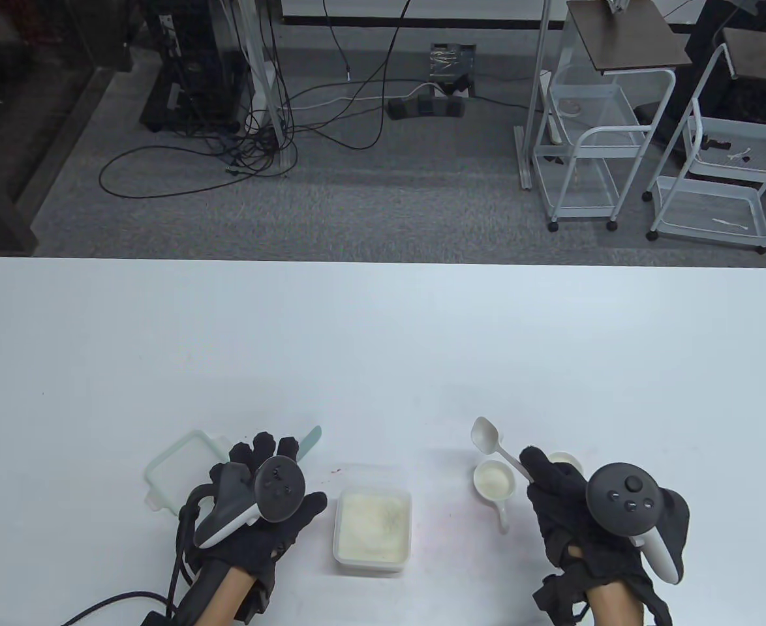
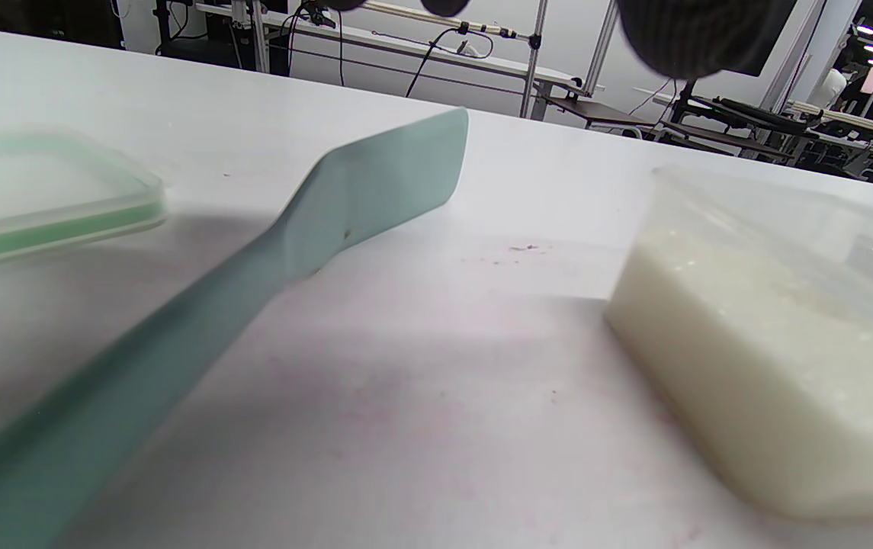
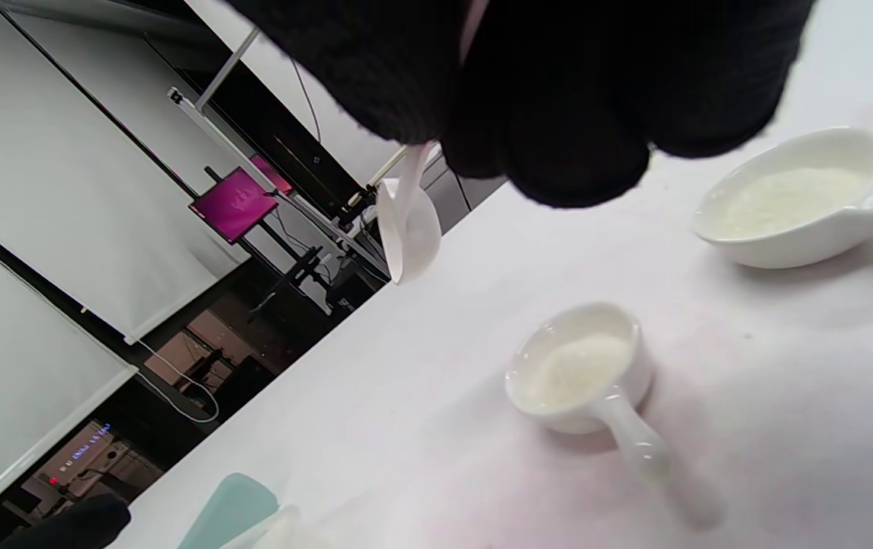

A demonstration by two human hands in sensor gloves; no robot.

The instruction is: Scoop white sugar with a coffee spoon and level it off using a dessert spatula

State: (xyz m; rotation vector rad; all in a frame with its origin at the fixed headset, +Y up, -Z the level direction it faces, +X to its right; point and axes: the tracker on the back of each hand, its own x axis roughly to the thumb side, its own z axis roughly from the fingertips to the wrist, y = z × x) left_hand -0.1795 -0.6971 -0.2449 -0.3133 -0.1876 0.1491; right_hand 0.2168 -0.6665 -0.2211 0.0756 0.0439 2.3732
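My left hand point(image 1: 272, 456) lies over the handle of the pale green dessert spatula point(image 1: 312, 437) and holds it. The blade point(image 2: 390, 183) is tilted and points up-right, just left of the clear tub point(image 1: 340, 521). The tub holds white sugar point(image 1: 373, 525), which the left wrist view shows close at right point(image 2: 771, 366). My right hand point(image 1: 536, 466) pinches the handle of the white coffee spoon point(image 1: 487, 435). The spoon's bowl point(image 3: 409, 229) is raised and empty, past my fingers point(image 3: 558, 114).
Two small white handled cups with sugar sit by my right hand: one point(image 1: 494, 482) point(image 3: 581, 366) left of it, the other point(image 1: 569, 462) point(image 3: 794, 198) partly behind it. The tub's green-rimmed lid point(image 1: 161, 466) point(image 2: 40, 191) lies left of my left hand.
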